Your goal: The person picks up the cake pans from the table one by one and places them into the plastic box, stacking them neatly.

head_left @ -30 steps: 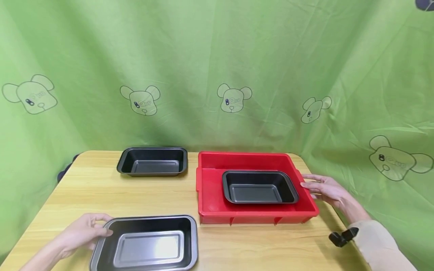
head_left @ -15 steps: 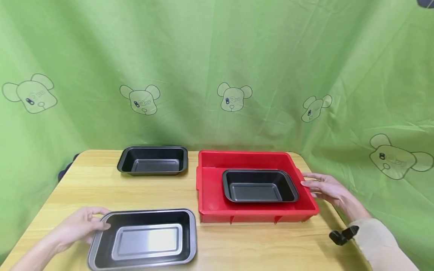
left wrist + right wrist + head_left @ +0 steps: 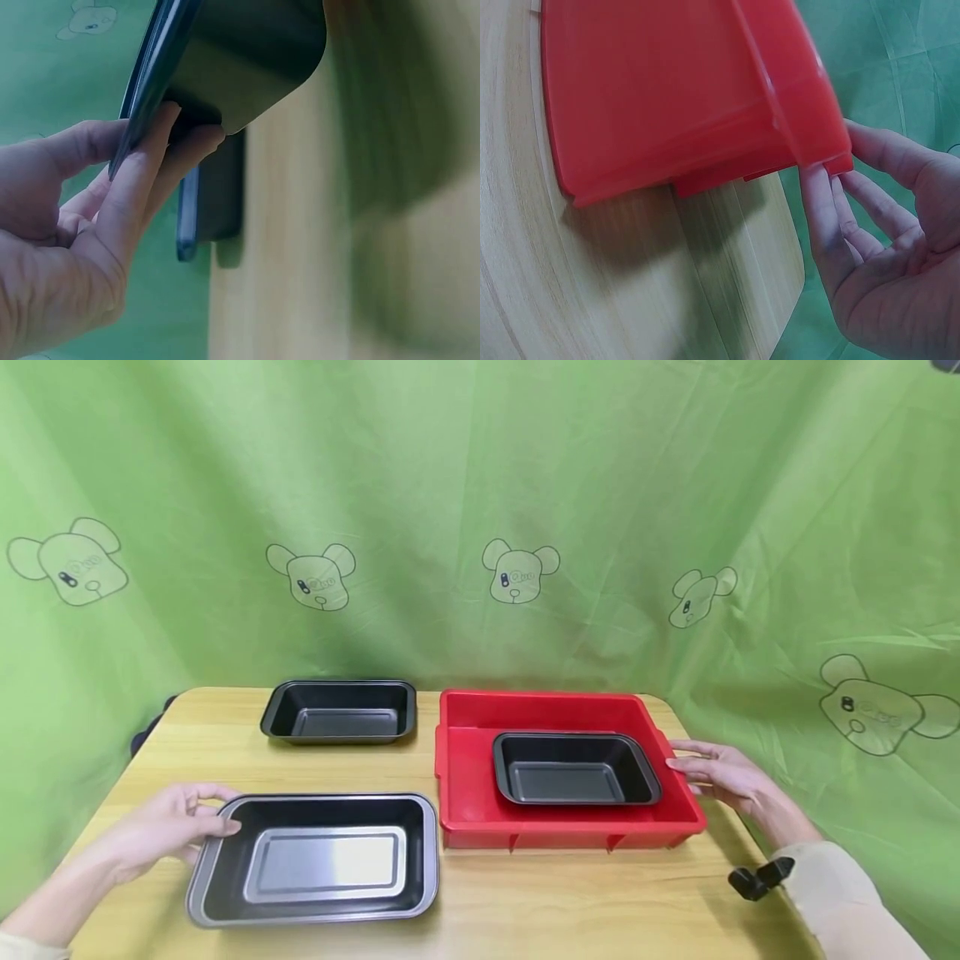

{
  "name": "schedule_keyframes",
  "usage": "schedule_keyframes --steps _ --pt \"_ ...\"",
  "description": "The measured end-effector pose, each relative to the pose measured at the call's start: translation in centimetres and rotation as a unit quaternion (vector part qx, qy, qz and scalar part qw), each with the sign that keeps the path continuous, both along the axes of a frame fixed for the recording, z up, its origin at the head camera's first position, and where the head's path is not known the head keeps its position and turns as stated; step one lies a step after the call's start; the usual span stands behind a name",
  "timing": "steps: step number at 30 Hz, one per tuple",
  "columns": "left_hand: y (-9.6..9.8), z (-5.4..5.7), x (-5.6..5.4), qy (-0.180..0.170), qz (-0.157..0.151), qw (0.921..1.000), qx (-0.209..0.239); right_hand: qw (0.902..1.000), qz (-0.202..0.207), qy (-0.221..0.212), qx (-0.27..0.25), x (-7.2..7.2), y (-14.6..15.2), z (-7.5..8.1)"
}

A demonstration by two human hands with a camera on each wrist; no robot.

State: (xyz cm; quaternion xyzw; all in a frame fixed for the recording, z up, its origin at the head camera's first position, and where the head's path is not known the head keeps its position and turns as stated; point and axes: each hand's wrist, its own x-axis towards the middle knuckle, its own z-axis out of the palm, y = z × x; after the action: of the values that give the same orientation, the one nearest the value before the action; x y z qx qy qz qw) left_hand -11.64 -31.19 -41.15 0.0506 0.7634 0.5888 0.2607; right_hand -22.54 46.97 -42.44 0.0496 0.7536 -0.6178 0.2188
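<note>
My left hand (image 3: 168, 828) pinches the left rim of a dark loaf pan (image 3: 326, 864), thumb over the rim and fingers under it. In the left wrist view, the pan's underside (image 3: 255, 56) is off the wooden table. At the right, my right hand (image 3: 723, 778) holds the right rim of a red plastic bin (image 3: 468, 777); in the right wrist view its fingers (image 3: 823, 217) reach beneath that rim. Inside the bin sits a second dark loaf pan (image 3: 572, 783), toward the right. A third loaf pan (image 3: 341, 723) stands at the back left.
The wooden table (image 3: 562, 902) has rounded back corners. Behind it and at both sides hangs a green curtain (image 3: 420, 485) with printed bear heads. A black device (image 3: 761, 879) is worn at the right wrist.
My left hand has moved the loaf pan away from me, up in the head view, toward the back of the table. The right hand and the red bin have stayed in place.
</note>
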Motion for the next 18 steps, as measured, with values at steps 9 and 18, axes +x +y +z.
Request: schedule_keyframes --steps 9,18 --pt "1.2 2.9 -1.6 0.012 0.0 0.9998 -0.018 0.9999 0.002 -0.002 0.014 -0.2 0.1 0.0" --pt "3.8 4.9 -3.4 0.023 0.013 0.9995 -0.017 1.0 0.003 -0.003 0.009 -0.2 0.0 0.0"
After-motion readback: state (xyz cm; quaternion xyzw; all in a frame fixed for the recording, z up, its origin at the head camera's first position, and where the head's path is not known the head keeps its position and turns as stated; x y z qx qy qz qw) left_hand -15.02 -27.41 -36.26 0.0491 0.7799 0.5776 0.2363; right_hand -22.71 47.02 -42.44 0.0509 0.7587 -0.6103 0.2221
